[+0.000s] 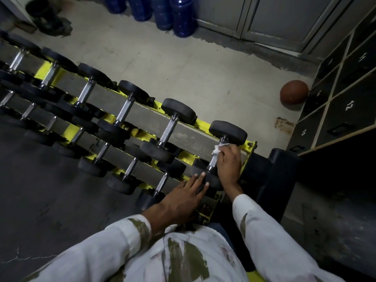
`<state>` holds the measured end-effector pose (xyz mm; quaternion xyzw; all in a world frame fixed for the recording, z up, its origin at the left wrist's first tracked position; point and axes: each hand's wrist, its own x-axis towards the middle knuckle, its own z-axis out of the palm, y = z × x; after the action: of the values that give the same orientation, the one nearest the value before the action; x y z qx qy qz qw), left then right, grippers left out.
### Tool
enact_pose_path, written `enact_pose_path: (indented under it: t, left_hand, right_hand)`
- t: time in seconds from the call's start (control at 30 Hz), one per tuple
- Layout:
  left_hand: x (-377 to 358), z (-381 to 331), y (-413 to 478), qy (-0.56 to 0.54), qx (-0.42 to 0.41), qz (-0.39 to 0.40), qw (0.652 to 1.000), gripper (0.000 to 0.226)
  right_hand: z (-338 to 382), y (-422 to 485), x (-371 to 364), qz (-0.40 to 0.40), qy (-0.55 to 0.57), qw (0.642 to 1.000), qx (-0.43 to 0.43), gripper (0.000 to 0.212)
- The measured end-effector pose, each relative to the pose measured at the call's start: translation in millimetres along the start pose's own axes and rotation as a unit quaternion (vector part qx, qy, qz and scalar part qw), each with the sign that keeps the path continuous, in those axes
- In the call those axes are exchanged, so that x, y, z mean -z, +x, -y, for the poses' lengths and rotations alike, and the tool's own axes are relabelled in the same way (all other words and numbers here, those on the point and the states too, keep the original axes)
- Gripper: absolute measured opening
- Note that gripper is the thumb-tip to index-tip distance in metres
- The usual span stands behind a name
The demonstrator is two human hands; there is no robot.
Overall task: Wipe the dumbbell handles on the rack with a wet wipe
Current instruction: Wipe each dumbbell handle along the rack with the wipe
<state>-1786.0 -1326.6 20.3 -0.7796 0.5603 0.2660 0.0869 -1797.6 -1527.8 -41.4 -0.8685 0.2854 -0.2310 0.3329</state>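
A yellow-and-grey rack (pixel 251 145) runs from upper left to lower right, holding several black dumbbells with chrome handles. My right hand (pixel 230 161) grips a white wet wipe (pixel 218 148) around the handle of the rightmost top-row dumbbell (pixel 227 130), just below its far head. My left hand (pixel 186 195) lies flat with straight fingers on the near head of that same dumbbell (pixel 212 180) at the rack's front. The neighbouring dumbbell handle (pixel 169 129) is bare.
A brown ball (pixel 294 92) lies on the concrete floor by dark numbered lockers (pixel 345 110) on the right. Blue water jugs (pixel 162 13) stand at the back wall. A black padded bench (pixel 272 180) sits right of the rack. Dark rubber flooring lies to the left.
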Motion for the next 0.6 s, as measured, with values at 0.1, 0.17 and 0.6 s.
enact_pose_path:
  t: [0.1,0.17,0.6]
  left_hand:
    - [0,0,-1,0.001,-0.004,-0.007,1.000,0.103]
    - [0,-1,-3,0.000,-0.006,-0.011,1.000,0.103]
    - [-1,-6,-3,-0.003,0.008,-0.022,1.000,0.098]
  right_hand:
    - [-23,17,4,0.080,-0.127,0.970,0.191,0.036]
    - [-28,24,8,0.139,-0.199,0.939,0.245,0.047]
    - [55,73,-19,0.541,-0.467,0.633,0.298,0.015]
